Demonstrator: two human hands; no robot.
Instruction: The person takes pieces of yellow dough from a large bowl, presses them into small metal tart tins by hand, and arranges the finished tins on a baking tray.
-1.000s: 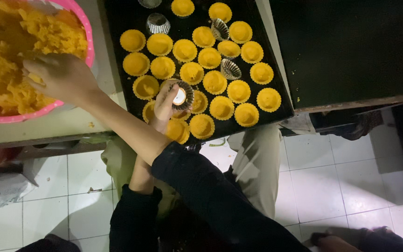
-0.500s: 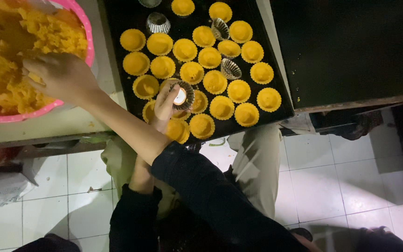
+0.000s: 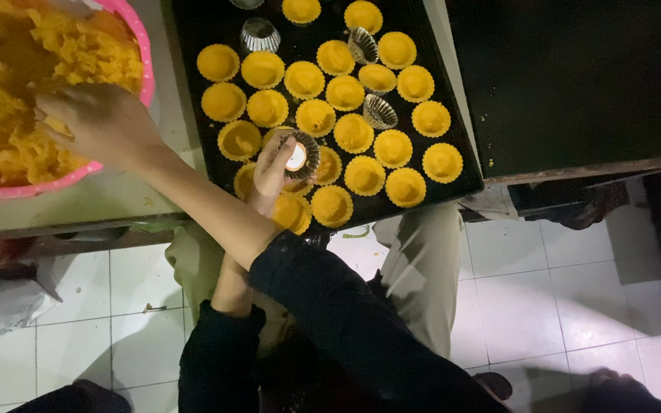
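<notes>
Knees in beige trousers (image 3: 422,260) are showing nearest, above the white tiled floor (image 3: 522,306), with two black sleeves crossing over them. The left hand (image 3: 269,172) is reaching up to the near edge of the black tray (image 3: 193,92), its fingers clamping a fluted metal mould (image 3: 300,155) tilted on its side, the open mouth facing the camera. The mould is hovering just over the filled yellow cups (image 3: 364,175) lying in rows on the tray.

The right hand (image 3: 97,122) is crossing over to the pink bowl (image 3: 145,69) on the counter (image 3: 78,203), its fingers bending down into the yellow dough (image 3: 9,69); I cannot tell whether they are closing on a lump. Farther back, a few empty metal moulds (image 3: 259,34) are sitting among the filled ones.
</notes>
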